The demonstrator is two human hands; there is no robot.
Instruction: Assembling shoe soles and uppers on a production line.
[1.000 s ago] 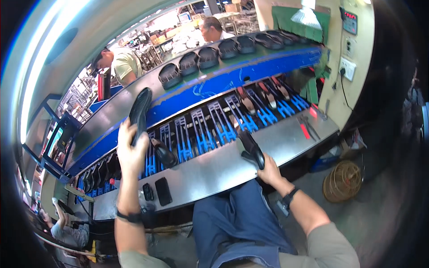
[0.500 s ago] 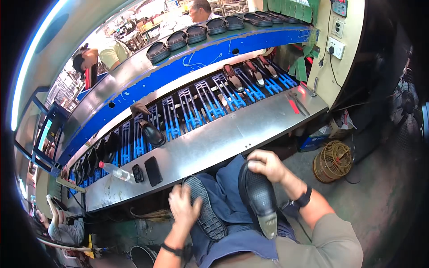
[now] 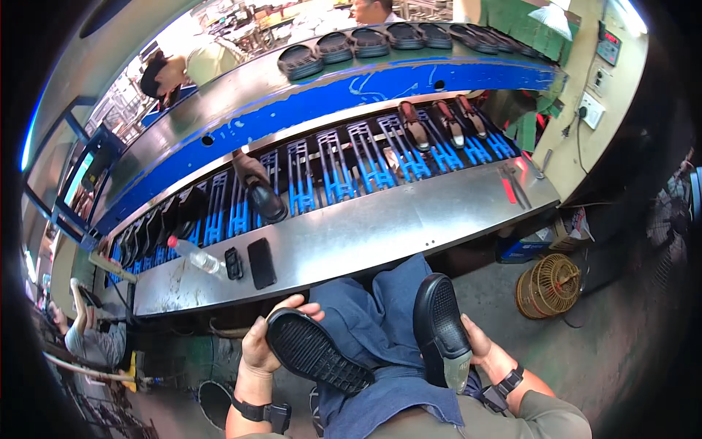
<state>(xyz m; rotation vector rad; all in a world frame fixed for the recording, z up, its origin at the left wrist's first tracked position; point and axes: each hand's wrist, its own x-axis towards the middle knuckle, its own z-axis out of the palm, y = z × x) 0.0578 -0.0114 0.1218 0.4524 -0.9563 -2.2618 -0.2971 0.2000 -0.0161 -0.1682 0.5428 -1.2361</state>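
Note:
In my left hand (image 3: 257, 347) is a black shoe sole (image 3: 318, 350), its grooved tread face up and tilted over my left thigh. The fingers wrap its far end; whether an upper is attached beneath is hidden. My right hand (image 3: 481, 342) grips the side of a black shoe (image 3: 436, 311) with a perforated front, its toe pointing away from me. A grey-olive shoe last (image 3: 458, 371) shows at its near end. That shoe rests against my right thigh, apart from the sole.
Ahead runs a metal bench (image 3: 351, 227) with a phone (image 3: 262, 263), a small black object (image 3: 233, 263), a plastic bottle (image 3: 197, 257) and pliers (image 3: 518, 192). Blue racks (image 3: 340, 175) behind hold several shoes. Soles (image 3: 369, 42) line the upper shelf. A wicker cage (image 3: 548, 285) stands right.
My left hand has closed on the sole and swung its far end left. The right hand has slid from the shoe's toe to its side near the heel. The view has shifted.

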